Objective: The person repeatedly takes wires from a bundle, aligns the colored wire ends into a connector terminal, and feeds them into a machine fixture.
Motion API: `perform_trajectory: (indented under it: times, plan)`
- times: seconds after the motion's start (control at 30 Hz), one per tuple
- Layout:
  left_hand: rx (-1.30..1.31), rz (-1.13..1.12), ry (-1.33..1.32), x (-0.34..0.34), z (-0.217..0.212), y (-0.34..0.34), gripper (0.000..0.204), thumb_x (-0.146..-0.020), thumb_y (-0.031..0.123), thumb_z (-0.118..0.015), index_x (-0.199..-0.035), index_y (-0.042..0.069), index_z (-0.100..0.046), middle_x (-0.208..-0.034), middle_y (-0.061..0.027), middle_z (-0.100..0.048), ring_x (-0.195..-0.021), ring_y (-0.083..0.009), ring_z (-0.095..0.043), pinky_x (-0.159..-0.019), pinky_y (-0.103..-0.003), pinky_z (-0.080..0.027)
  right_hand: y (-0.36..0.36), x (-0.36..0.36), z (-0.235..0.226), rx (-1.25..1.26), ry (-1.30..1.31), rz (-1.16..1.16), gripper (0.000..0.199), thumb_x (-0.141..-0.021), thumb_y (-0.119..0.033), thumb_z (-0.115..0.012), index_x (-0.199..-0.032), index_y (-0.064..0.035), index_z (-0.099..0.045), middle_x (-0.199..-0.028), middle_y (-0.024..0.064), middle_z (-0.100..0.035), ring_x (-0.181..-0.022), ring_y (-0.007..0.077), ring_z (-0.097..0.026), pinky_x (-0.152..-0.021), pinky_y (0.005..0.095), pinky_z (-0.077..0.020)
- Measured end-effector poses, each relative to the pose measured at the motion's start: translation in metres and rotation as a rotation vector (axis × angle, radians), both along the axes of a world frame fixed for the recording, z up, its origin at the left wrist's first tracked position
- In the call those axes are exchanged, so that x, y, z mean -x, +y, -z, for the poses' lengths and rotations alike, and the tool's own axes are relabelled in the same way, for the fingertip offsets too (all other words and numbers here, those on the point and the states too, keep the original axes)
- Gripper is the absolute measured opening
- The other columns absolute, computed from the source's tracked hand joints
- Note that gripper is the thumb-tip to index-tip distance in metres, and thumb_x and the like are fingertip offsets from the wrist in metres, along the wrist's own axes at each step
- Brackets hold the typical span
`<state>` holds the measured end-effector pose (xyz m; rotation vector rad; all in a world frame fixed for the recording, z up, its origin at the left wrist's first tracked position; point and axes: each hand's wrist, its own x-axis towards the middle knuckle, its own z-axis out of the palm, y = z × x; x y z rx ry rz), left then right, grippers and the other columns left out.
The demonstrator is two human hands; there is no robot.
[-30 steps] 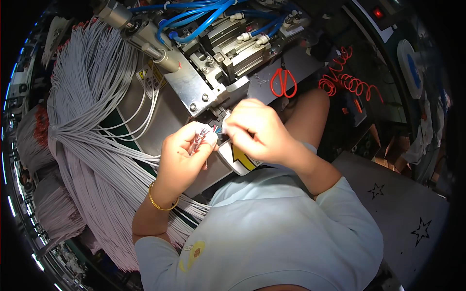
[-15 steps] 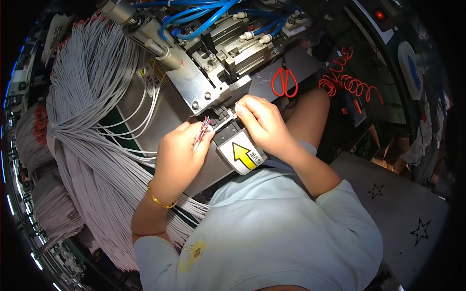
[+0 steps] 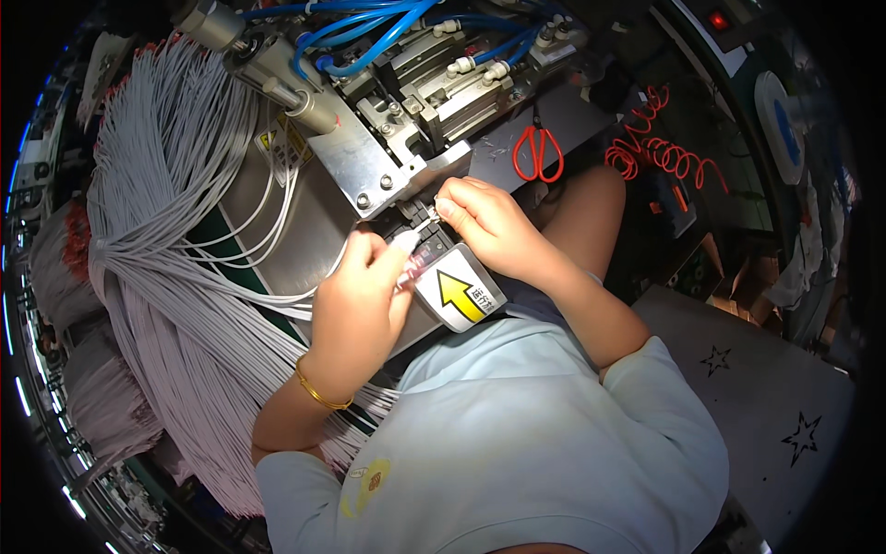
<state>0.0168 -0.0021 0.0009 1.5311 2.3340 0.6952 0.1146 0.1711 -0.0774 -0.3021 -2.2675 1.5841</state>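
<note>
My left hand is closed around the end of a grey cable; its thin red and white wires stick out past the fingers, smeared by motion. It is just left of the small dark metal fixture at the machine's front. My right hand has thumb and forefinger pinched at the fixture's right side. What those fingertips hold, if anything, is hidden. Directly below the fixture is a white plate with a yellow arrow.
The metal machine with blue air hoses rises beyond my hands. A large bundle of grey cables spreads over the left side. Red-handled scissors lie right of the machine, near a coiled red hose.
My left hand has moved right, toward the fixture, and the wire ends have swung down and right over the white plate's edge. My right hand has shifted slightly left, still pinched.
</note>
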Motion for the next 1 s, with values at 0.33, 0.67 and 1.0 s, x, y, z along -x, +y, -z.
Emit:
perform_trajectory:
  times: [0.33,0.67,1.0]
  plan:
    - [0.083,0.061,0.126,-0.004,0.001,0.007,0.020,-0.076,0.014,-0.071,-0.091,0.005,-0.063,-0.086,-0.0108,-0.053,-0.064,-0.0298,-0.059,-0.056,-0.039,-0.048,0.002,-0.002,-0.011,-0.317,0.030,0.083,0.013,-0.092,-0.014,-0.057,-0.088,-0.0017,-0.059,-0.079,0.0098,-0.058,-0.077,0.0295,-0.055,-0.072,0.0381,-0.0425]
    - [0.107,0.131,0.116,0.004,0.003,0.008,0.027,-0.076,0.016,-0.073,-0.101,0.009,-0.065,-0.082,-0.0091,-0.053,-0.065,-0.0243,-0.058,-0.055,-0.036,-0.047,0.010,0.001,0.005,0.098,-0.061,-0.063,0.011,-0.087,-0.019,-0.063,-0.084,-0.0081,-0.063,-0.075,0.0057,-0.061,-0.070,0.0241,-0.058,-0.071,0.0366,-0.0425]
    - [0.045,-0.142,-0.738,0.025,0.006,-0.003,0.016,-0.086,0.016,-0.072,-0.090,0.001,-0.067,-0.069,-0.0074,-0.058,-0.061,-0.0143,-0.052,-0.055,-0.029,-0.042,-0.008,0.001,-0.024,-0.169,0.168,0.018,0.011,-0.083,-0.011,-0.068,-0.081,-0.0028,-0.061,-0.077,0.0077,-0.061,-0.074,0.0228,-0.058,-0.074,0.0347,-0.0434]
